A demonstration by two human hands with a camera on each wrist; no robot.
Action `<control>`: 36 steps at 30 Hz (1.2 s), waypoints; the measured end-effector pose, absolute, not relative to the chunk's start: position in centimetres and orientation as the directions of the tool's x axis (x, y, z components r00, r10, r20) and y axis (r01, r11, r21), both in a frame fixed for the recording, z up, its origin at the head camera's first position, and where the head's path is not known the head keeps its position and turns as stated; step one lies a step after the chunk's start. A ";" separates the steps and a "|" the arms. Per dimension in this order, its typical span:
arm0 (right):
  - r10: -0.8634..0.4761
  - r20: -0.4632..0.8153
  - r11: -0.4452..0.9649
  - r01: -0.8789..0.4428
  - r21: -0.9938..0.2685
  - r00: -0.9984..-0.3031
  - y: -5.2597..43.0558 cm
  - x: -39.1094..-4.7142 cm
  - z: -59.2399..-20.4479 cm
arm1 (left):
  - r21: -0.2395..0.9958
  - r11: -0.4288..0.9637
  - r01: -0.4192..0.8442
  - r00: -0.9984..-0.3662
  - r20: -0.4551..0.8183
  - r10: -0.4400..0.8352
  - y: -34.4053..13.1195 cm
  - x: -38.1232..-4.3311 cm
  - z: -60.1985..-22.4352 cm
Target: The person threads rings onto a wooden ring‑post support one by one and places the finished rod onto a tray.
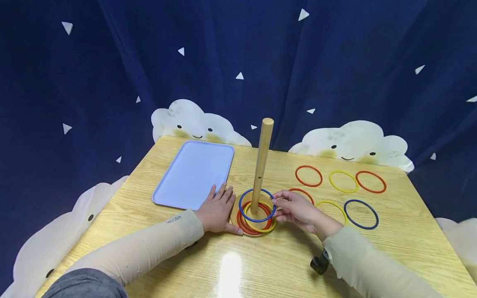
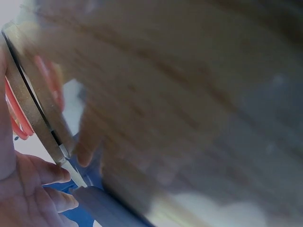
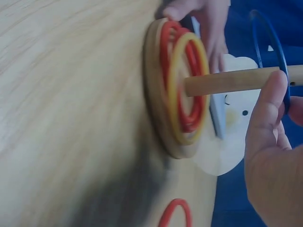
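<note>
A wooden post (image 1: pixel 262 165) stands upright on a round wooden base (image 3: pixel 150 85). Several red rings and a yellow ring (image 3: pixel 204 61) lie stacked around its foot. My right hand (image 1: pixel 299 212) pinches a blue ring (image 1: pixel 240 201) between thumb and fingers. In the right wrist view that blue ring (image 3: pixel 279 47) encircles the post, held above the stack and apart from it. My left hand (image 1: pixel 218 210) lies flat with fingers spread at the left edge of the base, thumb near its front. The left wrist view is mostly blurred tabletop, with part of the left palm (image 2: pixel 23 189) at its edge.
A light blue tray (image 1: pixel 193 174) lies left of the post, its near right corner by my left fingers. To the right are loose rings on the table: red (image 1: pixel 309 184), yellow (image 1: pixel 343 191), blue (image 1: pixel 361 227) and others, some partly behind my right hand. A dark curtain (image 1: pixel 208 33) hangs behind.
</note>
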State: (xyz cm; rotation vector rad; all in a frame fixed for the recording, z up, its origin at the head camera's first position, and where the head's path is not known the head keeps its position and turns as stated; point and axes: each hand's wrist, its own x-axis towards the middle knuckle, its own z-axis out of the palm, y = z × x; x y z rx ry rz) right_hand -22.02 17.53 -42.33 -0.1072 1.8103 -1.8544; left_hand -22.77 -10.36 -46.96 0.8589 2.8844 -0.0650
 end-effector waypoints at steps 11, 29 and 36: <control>-0.378 -0.339 0.156 0.302 -0.941 -0.862 18.5 -22.2 -44.8 | -0.017 0.835 0.550 -0.827 -0.148 0.542 -10.3 -22.7 -46.8; -0.392 -0.336 0.265 0.244 -0.933 -0.856 22.4 -22.2 -44.9 | -0.004 0.835 0.550 -0.824 -0.165 0.542 -10.3 -23.0 -47.3; -0.363 -0.332 0.233 0.260 -0.937 -0.871 26.7 -22.2 -43.8 | -0.023 0.829 0.558 -0.821 -0.163 0.548 -10.3 -22.9 -47.1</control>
